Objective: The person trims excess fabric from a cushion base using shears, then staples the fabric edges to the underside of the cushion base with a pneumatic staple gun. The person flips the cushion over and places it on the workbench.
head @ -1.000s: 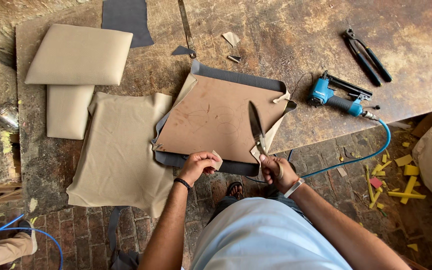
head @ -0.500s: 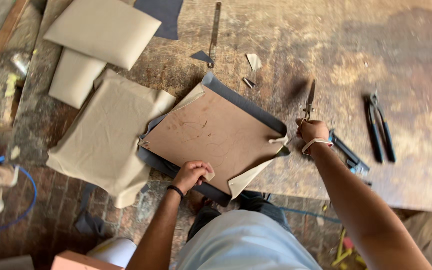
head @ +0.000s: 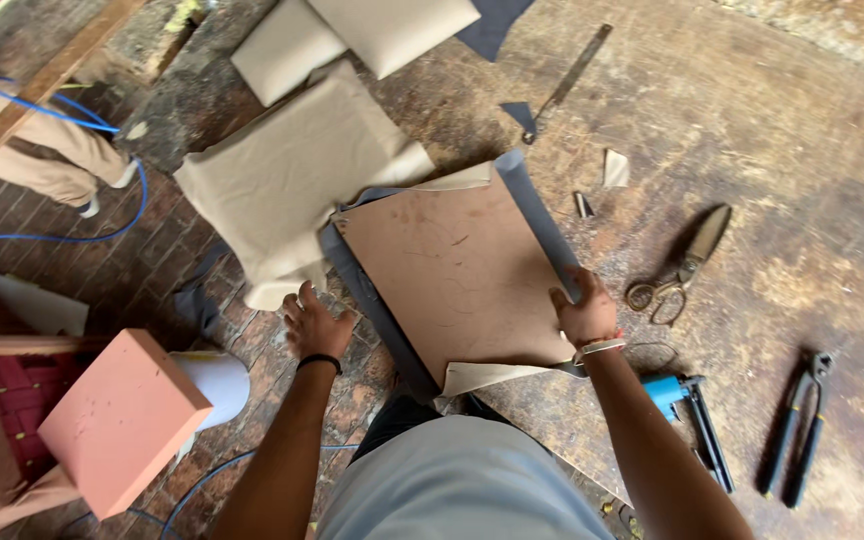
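A brown board [head: 457,270] lies on a sheet of grey fabric [head: 542,215] at the near edge of a worn wooden table [head: 782,130]. Beige fabric flaps stick out from under it. My right hand [head: 584,312] grips the board's right edge, thumb on top and fingers over the grey strip. My left hand [head: 317,322] hovers with fingers apart just left of the board. Its fingertips are at the lower corner of a beige fabric-covered panel [head: 292,180]. A pair of scissors [head: 680,268] lies on the table right of my right hand.
A blue staple gun [head: 690,412] and black pliers [head: 800,432] lie at the right. A metal ruler [head: 570,78] and beige cushions [head: 352,35] are at the back. A pink foam block [head: 122,420] and a blue hose [head: 72,130] are on the brick floor, beside another person's leg [head: 47,155].
My right hand has left the scissors on the table and come back to the board's right edge. My left hand has slid off the board's near edge to the left.
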